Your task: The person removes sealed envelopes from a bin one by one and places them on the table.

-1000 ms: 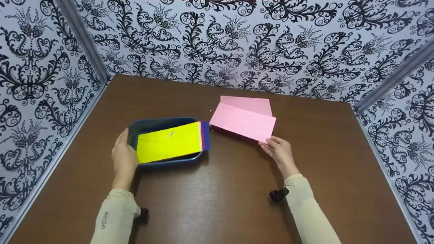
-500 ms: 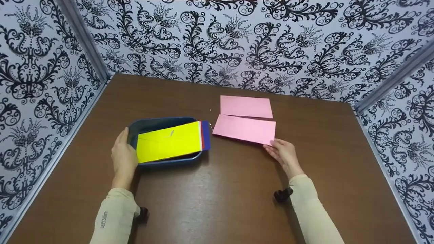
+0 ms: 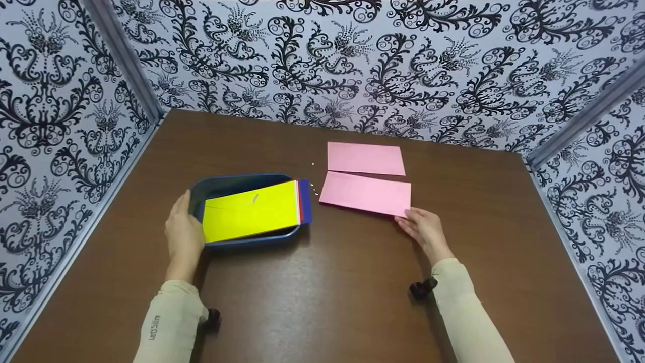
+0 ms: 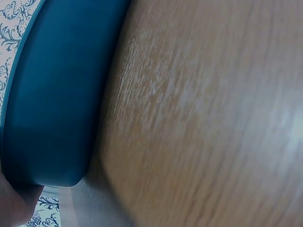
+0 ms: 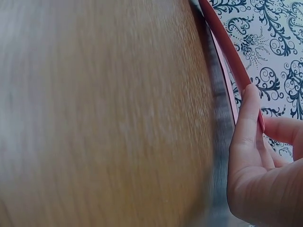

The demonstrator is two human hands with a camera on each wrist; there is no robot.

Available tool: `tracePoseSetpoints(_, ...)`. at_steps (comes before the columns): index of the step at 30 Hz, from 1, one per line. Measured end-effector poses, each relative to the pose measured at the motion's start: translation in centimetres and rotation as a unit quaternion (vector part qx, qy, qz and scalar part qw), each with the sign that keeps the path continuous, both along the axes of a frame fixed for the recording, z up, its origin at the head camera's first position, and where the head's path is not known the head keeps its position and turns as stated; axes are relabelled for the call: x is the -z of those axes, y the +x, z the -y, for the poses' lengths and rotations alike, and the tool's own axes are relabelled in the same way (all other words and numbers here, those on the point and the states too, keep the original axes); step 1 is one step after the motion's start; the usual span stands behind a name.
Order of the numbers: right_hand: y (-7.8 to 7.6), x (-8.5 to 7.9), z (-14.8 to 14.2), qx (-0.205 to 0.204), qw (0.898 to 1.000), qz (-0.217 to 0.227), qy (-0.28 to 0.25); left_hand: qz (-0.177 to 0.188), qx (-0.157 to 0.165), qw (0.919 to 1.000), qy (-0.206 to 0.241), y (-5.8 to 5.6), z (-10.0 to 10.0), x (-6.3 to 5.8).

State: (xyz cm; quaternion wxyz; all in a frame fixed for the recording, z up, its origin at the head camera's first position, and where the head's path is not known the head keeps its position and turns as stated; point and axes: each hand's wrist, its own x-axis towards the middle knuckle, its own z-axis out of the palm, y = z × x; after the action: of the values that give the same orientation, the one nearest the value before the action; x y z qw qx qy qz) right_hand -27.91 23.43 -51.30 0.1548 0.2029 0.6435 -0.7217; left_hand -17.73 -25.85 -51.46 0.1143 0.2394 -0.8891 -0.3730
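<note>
The nearer pink card is extending leftward from the right hand, its long axis running mostly side to side, just in front of the farther pink card. That hand, the closer one, is pinching its near right corner; the left hand is touching the left end of the blue tray, its finger curl unclear.

I count two hands, one tub, one yellow card, two pink cards at the tub's two o'clock.
</note>
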Motion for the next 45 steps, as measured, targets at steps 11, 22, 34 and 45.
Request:
tracePoseSetpoints(11,0.0,-0.2,-0.6,0.006,1.0,0.001,-0.019,0.001,-0.002,1.0,0.003,0.0,-0.1,-0.1)
tracePoseSetpoints(22,-0.2,-0.6,-0.6,0.003,1.0,0.002,-0.015,-0.008,-0.006,0.9999,0.01,0.1,-0.2,-0.1)
tracePoseSetpoints(34,-0.7,-0.5,-0.6,0.019,0.999,0.0,-0.025,-0.005,-0.006,0.9999,0.011,0.1,-0.2,-0.2)
tracePoseSetpoints(45,-1.2,-0.7,-0.6,0.013,1.0,-0.005,-0.023,-0.003,-0.002,1.0,-0.001,0.0,-0.2,-0.2)
